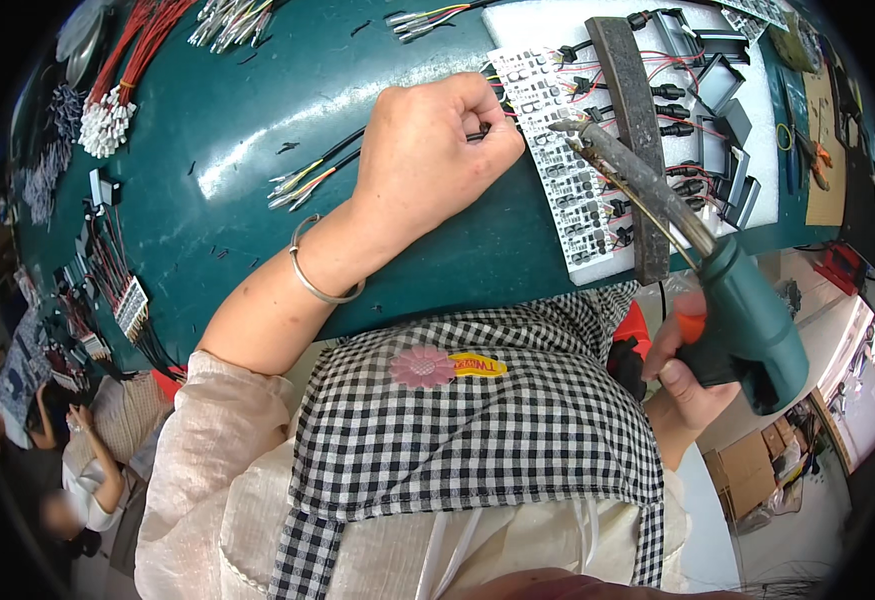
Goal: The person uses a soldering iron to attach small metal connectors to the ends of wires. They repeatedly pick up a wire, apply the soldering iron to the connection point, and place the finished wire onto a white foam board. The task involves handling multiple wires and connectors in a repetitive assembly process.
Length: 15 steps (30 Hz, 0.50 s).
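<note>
My left hand [432, 150] is closed around a black cable [478, 133] at the left edge of a white circuit board panel [535, 92]; the wire ends are mostly hidden by my fingers. The right hand [692, 392] grips a green soldering gun [754, 310] by its handle. Its long metal barrel reaches up and left, with the tip over the panel, close to my left fingers; whether it touches cannot be told. Under the panel lies a white foam sheet [765, 130]. A dark metal bar [619, 80] lies across the panel's leads.
Black-sheathed cables [322, 170] with stripped coloured ends lie left of my hand. Red wires [122, 60] with white connectors are at the far left. Small black housings [717, 85] sit on the foam. Orange-handled pliers [819, 165] lie at right. Other people [107, 470] sit at lower left.
</note>
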### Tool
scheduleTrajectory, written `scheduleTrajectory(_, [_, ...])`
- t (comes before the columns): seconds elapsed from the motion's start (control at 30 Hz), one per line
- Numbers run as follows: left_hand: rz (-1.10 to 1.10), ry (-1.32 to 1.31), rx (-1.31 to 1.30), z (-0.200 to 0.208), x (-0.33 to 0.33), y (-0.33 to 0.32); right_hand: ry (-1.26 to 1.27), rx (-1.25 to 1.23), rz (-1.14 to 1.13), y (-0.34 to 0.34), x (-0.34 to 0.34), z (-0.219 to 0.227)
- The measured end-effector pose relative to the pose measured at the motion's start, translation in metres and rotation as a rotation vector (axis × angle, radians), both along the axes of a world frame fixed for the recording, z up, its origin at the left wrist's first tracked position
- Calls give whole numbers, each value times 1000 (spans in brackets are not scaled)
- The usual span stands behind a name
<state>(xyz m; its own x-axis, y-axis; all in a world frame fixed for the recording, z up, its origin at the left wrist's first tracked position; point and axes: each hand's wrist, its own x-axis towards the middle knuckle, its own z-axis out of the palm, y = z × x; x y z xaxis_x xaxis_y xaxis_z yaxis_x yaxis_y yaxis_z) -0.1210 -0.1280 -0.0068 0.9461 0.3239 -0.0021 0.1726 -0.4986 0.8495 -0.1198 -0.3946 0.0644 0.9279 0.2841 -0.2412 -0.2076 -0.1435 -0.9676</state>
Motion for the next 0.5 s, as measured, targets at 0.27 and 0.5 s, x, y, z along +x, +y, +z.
scheduleTrajectory(0.27, [-33, 82, -126, 0, 0, 5, 37, -89, 39, -12, -32, -13])
scheduleTrajectory(0.5, [-7, -33, -31, -2, -2, 0, 14, -104, 118, -8, -39, -23])
